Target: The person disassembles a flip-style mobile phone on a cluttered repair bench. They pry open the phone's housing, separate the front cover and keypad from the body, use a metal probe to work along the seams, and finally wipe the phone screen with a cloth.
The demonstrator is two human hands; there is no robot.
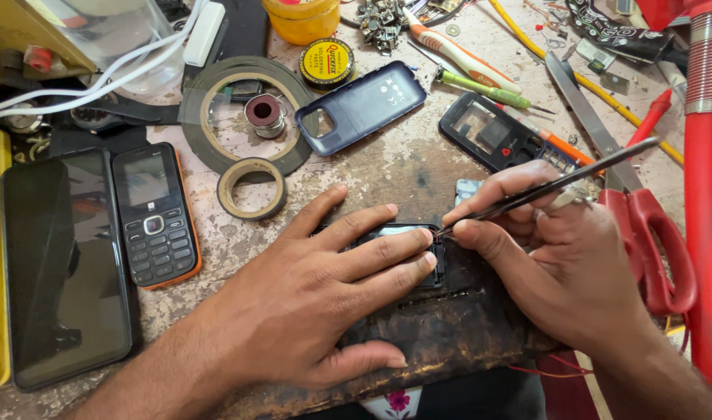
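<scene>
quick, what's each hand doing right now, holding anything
Left hand: open, fingers flat, pressing down on the opened phone body on the bench.
Right hand: closed in a pinch grip on the tweezers, tip at the phone body's edge.

The left hand (317, 299) lay flat, palm down, fingers spread and pointing right, thumb tucked low. The right hand (566, 264) was curled in a pinch, thumb and forefinger tips nearly meeting the left fingertips.
</scene>
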